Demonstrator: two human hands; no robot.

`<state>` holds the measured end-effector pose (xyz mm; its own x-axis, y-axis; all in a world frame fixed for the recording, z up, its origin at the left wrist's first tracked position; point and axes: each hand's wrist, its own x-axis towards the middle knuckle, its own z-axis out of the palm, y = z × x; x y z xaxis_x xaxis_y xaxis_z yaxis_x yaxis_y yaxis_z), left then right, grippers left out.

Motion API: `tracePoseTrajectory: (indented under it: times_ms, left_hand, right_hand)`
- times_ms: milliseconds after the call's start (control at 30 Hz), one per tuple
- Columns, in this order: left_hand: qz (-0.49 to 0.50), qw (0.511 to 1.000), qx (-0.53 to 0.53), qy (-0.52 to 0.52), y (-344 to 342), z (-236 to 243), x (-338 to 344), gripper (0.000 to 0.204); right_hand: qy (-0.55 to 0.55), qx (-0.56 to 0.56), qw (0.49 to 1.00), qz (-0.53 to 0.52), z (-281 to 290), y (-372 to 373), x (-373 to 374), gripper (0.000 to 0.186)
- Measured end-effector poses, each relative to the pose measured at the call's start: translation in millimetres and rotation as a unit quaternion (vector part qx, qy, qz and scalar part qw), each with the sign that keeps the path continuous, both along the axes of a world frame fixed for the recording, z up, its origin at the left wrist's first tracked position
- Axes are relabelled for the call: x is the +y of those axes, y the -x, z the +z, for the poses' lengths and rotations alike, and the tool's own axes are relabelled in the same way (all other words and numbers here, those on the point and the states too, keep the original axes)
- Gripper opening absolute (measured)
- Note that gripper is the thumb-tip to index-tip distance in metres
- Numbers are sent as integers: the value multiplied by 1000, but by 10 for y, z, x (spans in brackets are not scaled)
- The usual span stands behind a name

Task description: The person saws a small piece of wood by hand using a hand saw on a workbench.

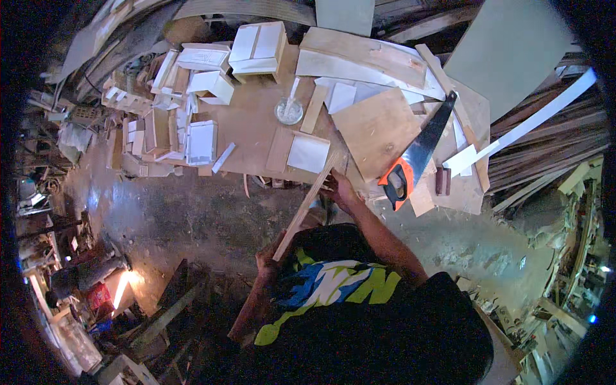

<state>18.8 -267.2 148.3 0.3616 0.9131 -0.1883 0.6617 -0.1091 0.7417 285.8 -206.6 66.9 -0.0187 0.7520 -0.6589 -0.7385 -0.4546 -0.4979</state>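
I hold a long thin wooden strip (307, 204) that runs from near my chest up to the front edge of the workbench (250, 128). My left hand (266, 260) grips its lower end, close to my shirt. My right hand (339, 189) grips the strip near its upper end, just below the bench edge. A handsaw (417, 154) with a black blade and an orange and black handle lies on a plywood board (378, 131) to the right of my right hand.
The workbench carries several white-faced boxes (256, 48) and panels (202, 142), a square white tile (308, 154), a clear glass jar (289, 110) and offcuts. Long planks (545, 112) lean at the right. Dark dusty floor (192, 218) lies below, with tools and clutter at the left.
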Motion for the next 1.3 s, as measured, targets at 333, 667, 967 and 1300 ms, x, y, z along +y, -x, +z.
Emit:
tracePoseTrajectory:
  times_ms: [333, 667, 967, 1300]
  left_hand:
    - [-117, 977, -81, 161, 111, -487, 76, 60]
    - [-306, 950, -9, 65, -451, 14, 311, 70]
    - [-332, 938, 48, 89, -536, -197, 226, 75]
    - [-357, 930, 22, 82, -456, -417, 229, 92]
  right_hand:
    - [-71, -352, 933, 28, 86, 282, 28, 73]
    - [-62, -474, 878, -1, -491, 36, -129, 62]
    - [1, -491, 867, 85, -59, -137, -70, 30]
    - [-4, -571, 811, 128, -159, -120, 51, 31]
